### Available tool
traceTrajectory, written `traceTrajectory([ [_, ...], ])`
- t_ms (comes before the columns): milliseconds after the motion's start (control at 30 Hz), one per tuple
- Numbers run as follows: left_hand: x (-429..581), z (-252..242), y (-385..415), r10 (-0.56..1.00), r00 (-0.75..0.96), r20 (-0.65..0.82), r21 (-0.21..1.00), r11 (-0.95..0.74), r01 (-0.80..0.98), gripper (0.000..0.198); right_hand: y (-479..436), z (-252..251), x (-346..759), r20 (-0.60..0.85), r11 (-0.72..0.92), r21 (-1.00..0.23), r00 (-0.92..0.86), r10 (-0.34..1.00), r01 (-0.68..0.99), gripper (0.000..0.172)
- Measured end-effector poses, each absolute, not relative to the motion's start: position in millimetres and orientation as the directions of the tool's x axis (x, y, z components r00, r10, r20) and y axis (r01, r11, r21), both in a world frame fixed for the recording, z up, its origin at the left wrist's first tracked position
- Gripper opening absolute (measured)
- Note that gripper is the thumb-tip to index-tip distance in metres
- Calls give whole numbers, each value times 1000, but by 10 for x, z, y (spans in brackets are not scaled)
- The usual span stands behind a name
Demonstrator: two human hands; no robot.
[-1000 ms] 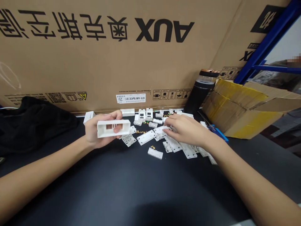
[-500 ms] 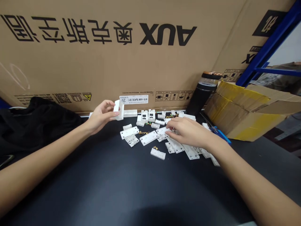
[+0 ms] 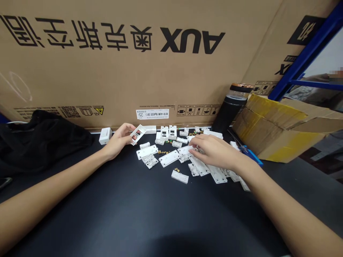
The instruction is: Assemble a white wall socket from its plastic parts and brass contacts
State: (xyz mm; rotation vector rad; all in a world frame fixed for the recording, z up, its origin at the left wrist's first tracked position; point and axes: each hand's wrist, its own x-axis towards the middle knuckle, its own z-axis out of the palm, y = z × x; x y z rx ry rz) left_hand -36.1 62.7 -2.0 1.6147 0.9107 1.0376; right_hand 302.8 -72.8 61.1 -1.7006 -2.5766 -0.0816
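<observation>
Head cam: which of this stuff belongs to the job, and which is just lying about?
Job: left hand holding white plastic frame; right hand; white plastic plates; brass fitting.

Lying about: black cloth; black flask; yellow-taped cardboard box; AUX carton.

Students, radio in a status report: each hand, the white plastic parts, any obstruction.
Left hand gripping white plastic frame. Right hand down among loose white plastic parts. Small white box beside left hand, not blocking.
</observation>
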Motion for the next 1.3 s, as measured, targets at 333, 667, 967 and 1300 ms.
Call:
traceTrajectory([
  [333, -335, -46, 632, 902, 357, 242, 867, -366, 338, 22, -671, 437, 3064, 56, 444, -20, -442, 895, 896, 32],
  [667, -361, -117, 657, 910, 311, 273, 787, -397, 472, 26, -640, 445, 3073, 52, 425, -19, -423, 905, 905, 32],
  [967, -346, -51, 617, 916, 296, 270, 684, -399, 611, 8, -622, 453, 3121, 51, 420, -77, -417, 907, 904, 25],
  [1300, -388, -129, 696, 917, 299, 263, 694, -396, 602, 17, -634, 519, 3134, 33, 390, -87, -388, 921, 917, 25],
])
